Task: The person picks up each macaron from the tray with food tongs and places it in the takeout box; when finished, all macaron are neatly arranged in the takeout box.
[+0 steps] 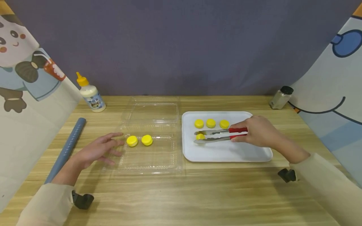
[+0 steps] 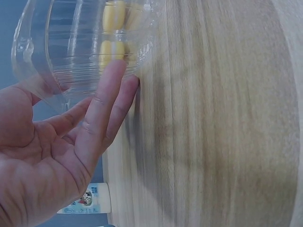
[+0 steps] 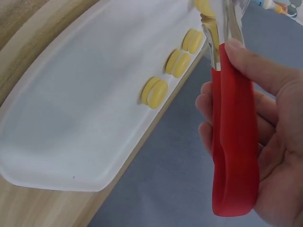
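My right hand (image 1: 260, 131) grips metal tongs (image 3: 235, 137) by their red handles, over the white tray (image 1: 226, 155). The tong tips stand on either side of a yellow macaron (image 1: 200, 136) near the tray's left side. Behind them is a row of macarons: a left one (image 1: 199, 123), a middle one (image 1: 210, 123) and a right one (image 1: 224, 124). My left hand (image 1: 97, 150), fingers spread and relaxed, is at the left side of a clear plastic clamshell box (image 1: 150, 157). Two yellow macarons, one left (image 1: 132, 141) and one right (image 1: 147, 140), sit in its base.
The box's raised lid (image 1: 152, 111) lies back behind its base. A squeeze bottle with a yellow cap (image 1: 91, 97) stands at the back left, and a grey-blue rod (image 1: 68, 146) lies along the left. A black-lidded jar (image 1: 280, 98) is at the back right.
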`<state>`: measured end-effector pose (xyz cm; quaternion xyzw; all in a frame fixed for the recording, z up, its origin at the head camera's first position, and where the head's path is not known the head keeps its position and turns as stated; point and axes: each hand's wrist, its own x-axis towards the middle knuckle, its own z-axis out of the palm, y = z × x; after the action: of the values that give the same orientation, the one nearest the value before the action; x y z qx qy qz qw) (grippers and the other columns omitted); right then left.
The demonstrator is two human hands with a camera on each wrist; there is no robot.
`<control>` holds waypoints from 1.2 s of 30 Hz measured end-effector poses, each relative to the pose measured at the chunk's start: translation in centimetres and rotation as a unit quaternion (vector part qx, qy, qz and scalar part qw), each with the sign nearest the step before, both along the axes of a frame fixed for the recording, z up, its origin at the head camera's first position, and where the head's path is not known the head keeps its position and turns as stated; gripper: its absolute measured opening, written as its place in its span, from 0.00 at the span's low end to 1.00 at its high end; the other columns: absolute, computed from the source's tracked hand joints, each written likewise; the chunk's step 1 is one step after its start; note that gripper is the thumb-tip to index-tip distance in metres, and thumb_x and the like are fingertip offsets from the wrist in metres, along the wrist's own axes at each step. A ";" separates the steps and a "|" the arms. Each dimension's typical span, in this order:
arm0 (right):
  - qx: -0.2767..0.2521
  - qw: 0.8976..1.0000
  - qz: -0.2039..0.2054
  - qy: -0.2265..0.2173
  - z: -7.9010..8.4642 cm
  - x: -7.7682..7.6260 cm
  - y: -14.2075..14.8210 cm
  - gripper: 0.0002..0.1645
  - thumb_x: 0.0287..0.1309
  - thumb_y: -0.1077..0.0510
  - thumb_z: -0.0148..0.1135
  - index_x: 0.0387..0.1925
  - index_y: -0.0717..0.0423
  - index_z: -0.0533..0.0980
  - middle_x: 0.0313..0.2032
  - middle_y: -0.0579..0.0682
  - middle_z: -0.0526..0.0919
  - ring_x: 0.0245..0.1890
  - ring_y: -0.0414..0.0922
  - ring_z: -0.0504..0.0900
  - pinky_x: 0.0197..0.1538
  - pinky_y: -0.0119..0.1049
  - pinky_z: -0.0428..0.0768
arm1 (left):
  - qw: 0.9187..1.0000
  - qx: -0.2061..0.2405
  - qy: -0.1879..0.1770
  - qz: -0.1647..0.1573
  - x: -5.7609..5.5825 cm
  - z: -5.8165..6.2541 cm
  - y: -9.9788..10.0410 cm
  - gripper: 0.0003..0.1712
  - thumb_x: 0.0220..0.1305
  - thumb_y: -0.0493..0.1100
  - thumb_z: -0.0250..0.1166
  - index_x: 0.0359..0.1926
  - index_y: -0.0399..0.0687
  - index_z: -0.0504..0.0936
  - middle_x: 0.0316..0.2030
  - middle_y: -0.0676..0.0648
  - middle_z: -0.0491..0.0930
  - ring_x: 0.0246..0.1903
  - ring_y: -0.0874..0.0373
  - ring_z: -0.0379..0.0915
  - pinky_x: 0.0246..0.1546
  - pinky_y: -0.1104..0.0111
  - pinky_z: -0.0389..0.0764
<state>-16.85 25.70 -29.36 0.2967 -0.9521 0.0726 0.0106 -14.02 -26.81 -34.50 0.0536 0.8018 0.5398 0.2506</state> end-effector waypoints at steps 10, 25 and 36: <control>0.000 1.000 0.002 -0.018 -0.6 0.0 -0.4 0.29 0.49 0.44 0.80 0.50 0.55 0.87 0.33 0.49 0.90 0.24 0.40 0.79 0.28 0.39 0.75 | 1.000 0.000 0.000 0.002 0.0 -0.1 0.0 0.36 0.81 0.46 0.46 0.79 0.33 0.44 0.73 0.24 0.55 0.56 0.37 0.78 0.39 0.53 0.88; -0.057 0.998 -0.017 -0.019 -2.6 0.7 1.0 0.26 0.51 0.46 0.79 0.49 0.54 0.88 0.44 0.55 0.90 0.16 0.35 0.63 0.23 0.33 0.63 | 1.000 -0.003 0.000 0.003 0.0 -0.1 0.0 0.36 0.81 0.47 0.46 0.79 0.33 0.45 0.72 0.24 0.56 0.55 0.38 0.78 0.40 0.53 0.88; -0.080 0.997 0.005 0.023 -0.9 0.4 1.1 0.25 0.50 0.47 0.80 0.48 0.54 0.88 0.42 0.54 0.90 0.13 0.32 0.51 0.19 0.30 0.56 | 1.000 -0.006 -0.001 0.004 -0.1 -0.1 0.0 0.36 0.81 0.47 0.46 0.79 0.34 0.45 0.72 0.24 0.56 0.55 0.38 0.78 0.40 0.53 0.88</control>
<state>-16.45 26.85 -30.30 0.3017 -0.9411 0.1418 0.0560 -14.15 -26.82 -34.63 0.0485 0.8047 0.5363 0.2501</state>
